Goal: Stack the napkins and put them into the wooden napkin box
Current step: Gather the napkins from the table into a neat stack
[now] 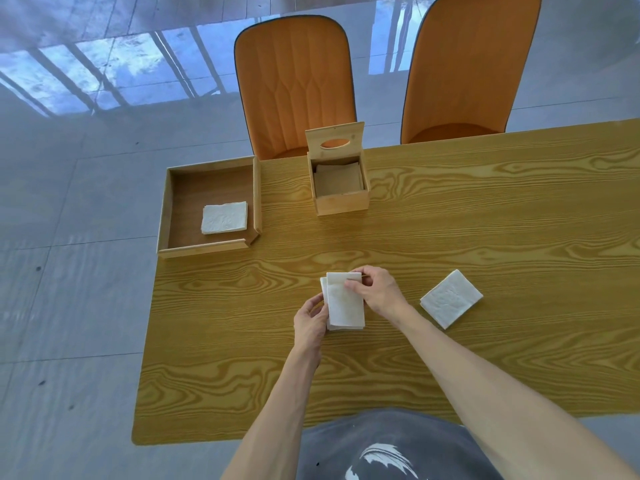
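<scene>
A small stack of white napkins (344, 303) lies in the middle of the wooden table, held between both hands. My left hand (310, 322) grips its left edge. My right hand (375, 291) pinches its top right corner. A second napkin pile (450, 298) rests on the table to the right, turned at an angle. A third pile (225, 218) sits in a flat wooden tray (166, 209) at the far left. The wooden napkin box (343, 202) stands at the far middle with its lid (335, 138) raised, and napkins show inside it.
Two orange chairs (294, 88) (467, 71) stand behind the table's far edge. The table (485, 220) ends just left of the tray, over a glossy tiled floor. Its near edge runs in front of my body.
</scene>
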{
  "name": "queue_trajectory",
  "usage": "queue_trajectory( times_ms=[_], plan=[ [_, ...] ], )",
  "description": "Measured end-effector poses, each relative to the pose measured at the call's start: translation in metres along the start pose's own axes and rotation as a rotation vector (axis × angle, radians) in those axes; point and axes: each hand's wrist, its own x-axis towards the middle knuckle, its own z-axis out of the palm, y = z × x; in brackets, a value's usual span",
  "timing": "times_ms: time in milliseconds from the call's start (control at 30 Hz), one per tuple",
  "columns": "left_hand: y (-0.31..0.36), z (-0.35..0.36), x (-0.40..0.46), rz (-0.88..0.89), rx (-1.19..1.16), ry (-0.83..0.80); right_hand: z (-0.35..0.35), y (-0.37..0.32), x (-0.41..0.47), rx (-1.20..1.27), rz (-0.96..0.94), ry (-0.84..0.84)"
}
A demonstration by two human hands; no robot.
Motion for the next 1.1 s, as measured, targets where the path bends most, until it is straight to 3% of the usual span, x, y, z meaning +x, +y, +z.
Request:
queue_trajectory(
  times_ms=[333, 500, 633, 800, 967, 1100],
  plan=[
    [-0.002, 0.001, 0.005, -0.041, -0.01, 0.036, 0.004, 0.001, 0.008, -0.182, 0.021, 0.075],
    [-0.004, 0.003, 0.002, 0.04, 0.053, 0.021, 0.01, 0.001, 0.004, -0.294, -0.036, 0.108],
    [-0.008, 0.008, 0.001, 0.062, 0.081, 0.064, 0.0, 0.001, -0.006, -0.408, -0.044, 0.291],
    [-0.006, 0.008, 0.002, 0.056, 0.071, 0.073, -0.043, 0.024, -0.029, -0.31, 0.178, 0.612],
    [-0.006, 0.01, 0.0, 0.059, 0.082, 0.066, -0.071, 0.051, -0.048, -0.331, 0.395, 0.676],
    [-0.006, 0.008, 0.0, 0.068, 0.092, 0.06, -0.067, 0.057, -0.056, -0.32, 0.458, 0.671]
  ],
)
